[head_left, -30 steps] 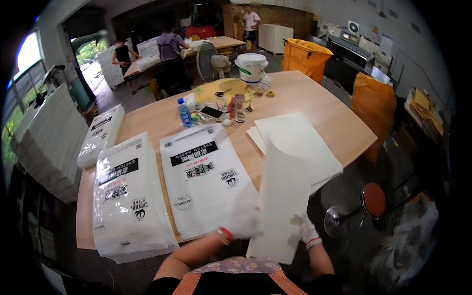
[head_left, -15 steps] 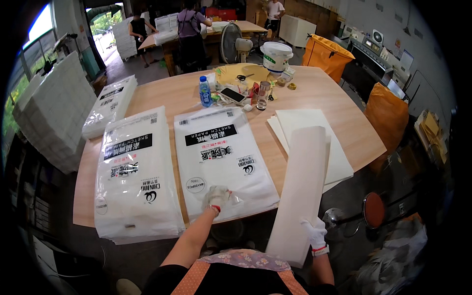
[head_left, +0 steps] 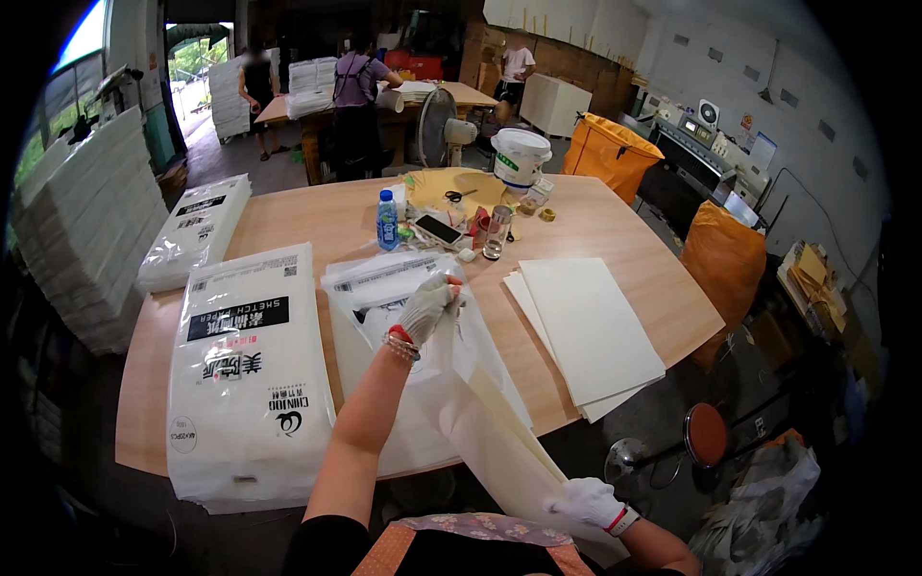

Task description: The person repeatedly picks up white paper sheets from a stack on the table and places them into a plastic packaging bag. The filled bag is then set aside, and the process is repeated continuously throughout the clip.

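Observation:
My left hand (head_left: 425,309), in a white glove, grips the lifted edge of a clear plastic bag (head_left: 389,288) lying on the wooden table (head_left: 595,230). My right hand (head_left: 588,502), also gloved, holds the near end of a cream paper stack (head_left: 499,432) whose far end reaches up to the bag by my left hand. A full printed white paper pack (head_left: 245,374) lies to the left of the bag. Right of it lies a loose pile of cream sheets (head_left: 586,331).
A third pack (head_left: 192,230) lies at the table's far left. A blue bottle (head_left: 387,221), phone (head_left: 439,229), glass (head_left: 496,233), white bucket (head_left: 520,156) and fan (head_left: 437,125) stand at the back. Orange bags (head_left: 725,259) and a red stool (head_left: 709,435) are right; people work behind.
My left hand left the bag's lower part and now lifts its edge higher up. The paper stack, held upright beside the table before, now slants toward the bag.

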Demonstrator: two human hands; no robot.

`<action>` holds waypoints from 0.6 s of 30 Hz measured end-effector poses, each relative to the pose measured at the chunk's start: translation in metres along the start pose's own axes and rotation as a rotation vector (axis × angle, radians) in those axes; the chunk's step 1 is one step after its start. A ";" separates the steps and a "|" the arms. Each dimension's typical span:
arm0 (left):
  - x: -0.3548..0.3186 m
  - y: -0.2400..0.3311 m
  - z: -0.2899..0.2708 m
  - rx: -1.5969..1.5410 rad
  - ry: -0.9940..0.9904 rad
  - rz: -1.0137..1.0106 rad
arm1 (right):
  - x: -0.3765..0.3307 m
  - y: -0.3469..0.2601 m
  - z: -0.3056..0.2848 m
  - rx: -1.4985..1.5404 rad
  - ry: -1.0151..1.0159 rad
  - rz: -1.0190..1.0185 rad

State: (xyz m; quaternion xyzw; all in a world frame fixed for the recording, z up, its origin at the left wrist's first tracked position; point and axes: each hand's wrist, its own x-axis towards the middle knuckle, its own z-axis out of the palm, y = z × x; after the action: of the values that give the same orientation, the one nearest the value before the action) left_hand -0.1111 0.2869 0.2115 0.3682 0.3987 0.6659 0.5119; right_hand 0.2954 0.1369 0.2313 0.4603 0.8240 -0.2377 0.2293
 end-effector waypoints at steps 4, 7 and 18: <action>-0.036 -0.015 0.080 0.852 -0.224 0.206 | 0.015 0.011 -0.010 -0.058 0.121 -0.042; -0.109 -0.052 0.175 0.554 -0.611 0.010 | 0.065 0.019 -0.002 -0.119 0.587 -0.338; -0.231 -0.180 0.110 0.956 -0.218 0.114 | 0.160 0.043 0.023 -0.316 1.149 -0.411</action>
State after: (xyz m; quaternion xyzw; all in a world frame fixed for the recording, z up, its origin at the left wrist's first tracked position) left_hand 0.1048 0.1071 0.0743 0.6508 0.5829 0.3928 0.2870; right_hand 0.2611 0.2471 0.1103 0.3074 0.9125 0.1329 -0.2351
